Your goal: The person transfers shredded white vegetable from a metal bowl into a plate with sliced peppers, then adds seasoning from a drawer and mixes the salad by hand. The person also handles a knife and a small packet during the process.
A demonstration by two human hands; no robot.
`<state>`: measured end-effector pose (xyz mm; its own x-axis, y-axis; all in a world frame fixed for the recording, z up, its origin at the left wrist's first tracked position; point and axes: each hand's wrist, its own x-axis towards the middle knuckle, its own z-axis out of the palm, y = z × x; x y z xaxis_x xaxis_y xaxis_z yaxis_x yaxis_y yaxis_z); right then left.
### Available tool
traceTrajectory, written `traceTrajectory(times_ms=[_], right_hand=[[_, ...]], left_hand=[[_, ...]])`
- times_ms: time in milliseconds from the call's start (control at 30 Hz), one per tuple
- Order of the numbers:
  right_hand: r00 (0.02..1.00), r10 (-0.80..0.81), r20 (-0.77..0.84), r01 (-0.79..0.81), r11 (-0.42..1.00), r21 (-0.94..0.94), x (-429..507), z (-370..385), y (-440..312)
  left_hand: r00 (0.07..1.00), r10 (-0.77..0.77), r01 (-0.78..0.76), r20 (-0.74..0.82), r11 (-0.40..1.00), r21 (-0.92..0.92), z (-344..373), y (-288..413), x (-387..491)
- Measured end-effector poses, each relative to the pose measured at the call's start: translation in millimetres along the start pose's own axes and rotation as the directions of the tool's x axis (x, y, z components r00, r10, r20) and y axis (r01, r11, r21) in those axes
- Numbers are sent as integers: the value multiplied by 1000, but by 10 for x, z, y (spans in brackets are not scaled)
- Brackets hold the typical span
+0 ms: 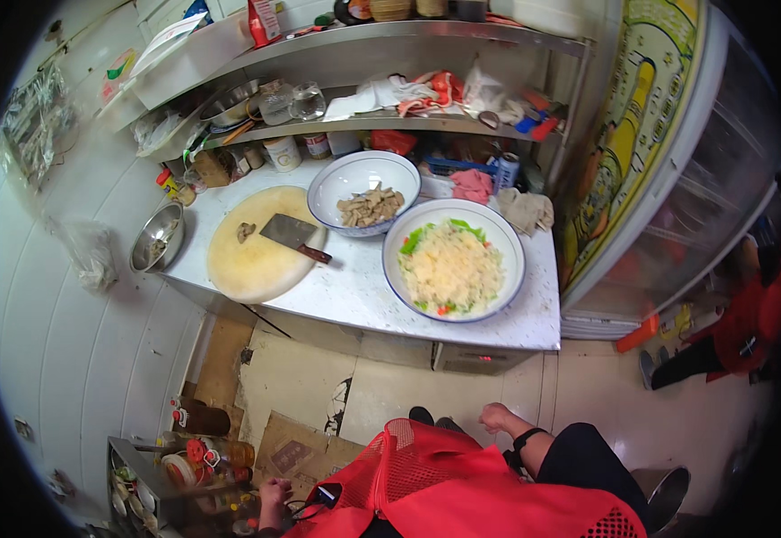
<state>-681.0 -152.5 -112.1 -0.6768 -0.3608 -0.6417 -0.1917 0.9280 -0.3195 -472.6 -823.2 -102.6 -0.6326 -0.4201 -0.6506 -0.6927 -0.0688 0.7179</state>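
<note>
My left hand [274, 494] hangs at my side by the oil bottles, its fingers curled and nothing seen in it. Out to my other side is my right hand [494, 417], loosely fisted, apart from the table. Before me a cleaver [289, 231] lies on a round cutting board [256, 269], its handle past the rim. A small piece of sliced meat [245, 232] rests to the left of the blade. Behind, a white bowl [333, 176] holds cut meat pieces [370, 205]. A larger white bowl [513, 265] contains a pale shredded food mix [454, 265] with green and red bits.
A steel bowl [173, 249] sits tilted at the table's left end. Shelves [390, 122] with cloths and jars overhang the back. A glass-door fridge [693, 195] stands right, with another person [747, 329] beyond. Bottles [205, 420] and flat cardboard [296, 450] are on the floor.
</note>
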Motion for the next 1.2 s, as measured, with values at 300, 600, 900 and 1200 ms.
traceTrajectory(times_ms=[300,600,900,1200], right_hand=[[990,103,101,-132,377,917,69,-1751,-1314],[867,371,-333,485,-475,734,-263,-2380,-1635],[697,636,-331,639,-340,690,-322,-2560,-1345],[811,364,-457,570,-321,757,-466,-2913,-701]], left_hand=[[948,299,-310,108,944,110,213,2240,431],[646,517,-625,561,780,1,1222,4331,962],[400,343,-623,850,782,-22,2568,4902,700],[480,59,-16,875,998,-58,3618,5044,320]])
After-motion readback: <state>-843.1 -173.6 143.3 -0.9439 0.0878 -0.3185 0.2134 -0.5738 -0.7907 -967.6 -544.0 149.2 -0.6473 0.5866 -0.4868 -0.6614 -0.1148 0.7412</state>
